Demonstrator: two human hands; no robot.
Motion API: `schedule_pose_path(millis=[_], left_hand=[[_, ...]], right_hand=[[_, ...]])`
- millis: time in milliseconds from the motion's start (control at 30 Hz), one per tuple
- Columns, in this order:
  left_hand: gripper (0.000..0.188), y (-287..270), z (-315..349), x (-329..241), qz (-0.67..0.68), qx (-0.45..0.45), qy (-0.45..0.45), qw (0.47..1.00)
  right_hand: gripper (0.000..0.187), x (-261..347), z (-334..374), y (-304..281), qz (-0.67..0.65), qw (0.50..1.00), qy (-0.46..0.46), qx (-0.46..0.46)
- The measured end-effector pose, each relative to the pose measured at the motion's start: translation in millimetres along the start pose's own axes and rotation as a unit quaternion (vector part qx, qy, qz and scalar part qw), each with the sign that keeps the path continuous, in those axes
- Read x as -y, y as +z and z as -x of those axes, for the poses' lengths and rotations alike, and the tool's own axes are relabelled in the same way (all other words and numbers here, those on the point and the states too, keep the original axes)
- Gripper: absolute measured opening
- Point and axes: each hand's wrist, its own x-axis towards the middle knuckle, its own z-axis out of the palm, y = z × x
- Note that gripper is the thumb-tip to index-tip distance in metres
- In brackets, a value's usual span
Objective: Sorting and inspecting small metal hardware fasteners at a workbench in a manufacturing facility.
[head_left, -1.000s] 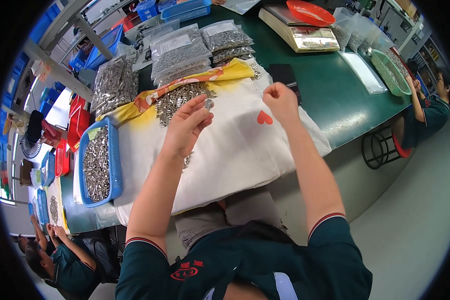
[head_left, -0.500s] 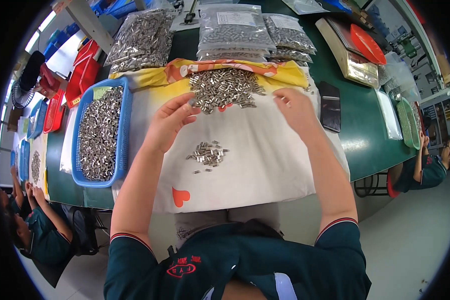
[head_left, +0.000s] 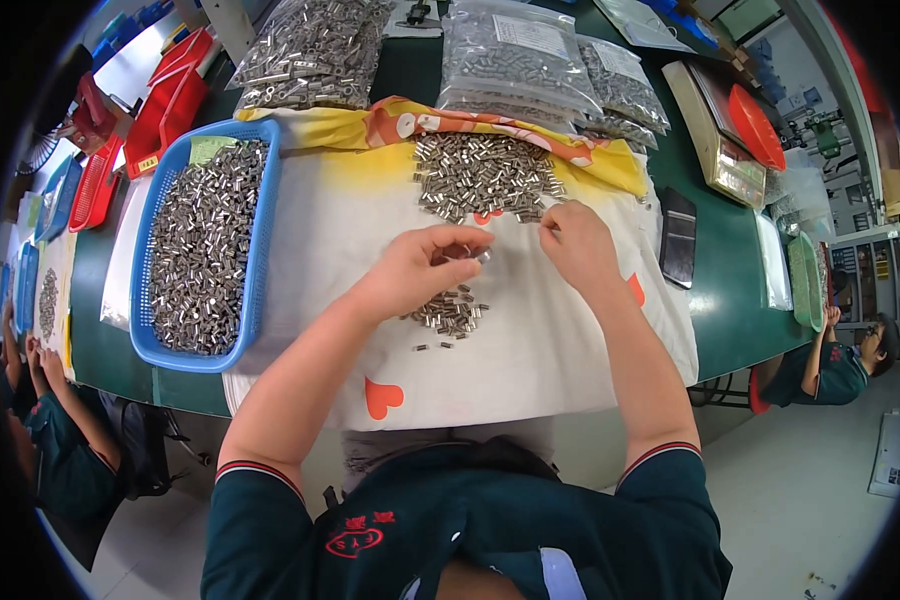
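A large heap of small metal sleeves (head_left: 485, 172) lies at the far side of a white cloth (head_left: 320, 220). Nearer to me is a smaller pile of the same metal sleeves (head_left: 457, 318). My left hand (head_left: 425, 268) hovers over this smaller pile, thumb and forefinger closed on a small shiny metal sleeve (head_left: 484, 257). At the lower right edge of the large heap, my right hand (head_left: 580, 245) has its fingers pinched together. Whatever it holds, if anything, is hidden by the fingers.
A blue basket (head_left: 255, 240) full of metal sleeves stands at the left. Behind the cloth's yellow fold are clear bags (head_left: 515, 65) of metal parts. A dark phone-like object (head_left: 678, 238) lies at the right on the green table (head_left: 720, 310). Other people sit at both sides.
My left hand has moved right, from the large heap's left edge to above the smaller pile. My right hand has come closer to the heap, its fingers drawn together. The whole view has shifted slightly.
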Motion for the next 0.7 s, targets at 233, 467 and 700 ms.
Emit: schedule_pose_path(millis=[233, 467, 700], left_hand=[[0.035, -8, 8, -3, 0.133, -0.033, 0.011, 0.990], [0.036, -7, 7, 3, 0.110, -0.067, 0.002, 0.992], [0.035, -10, 0, 9, 0.113, -0.053, 0.001, 0.992]], right_hand=[[0.005, 62, 4, 2, -0.527, 0.842, 0.087, 0.076], [0.009, 66, 3, 14, -0.622, 0.775, 0.070, 0.086], [0.011, 57, 10, 10, -0.433, 0.899, 0.021, 0.071]])
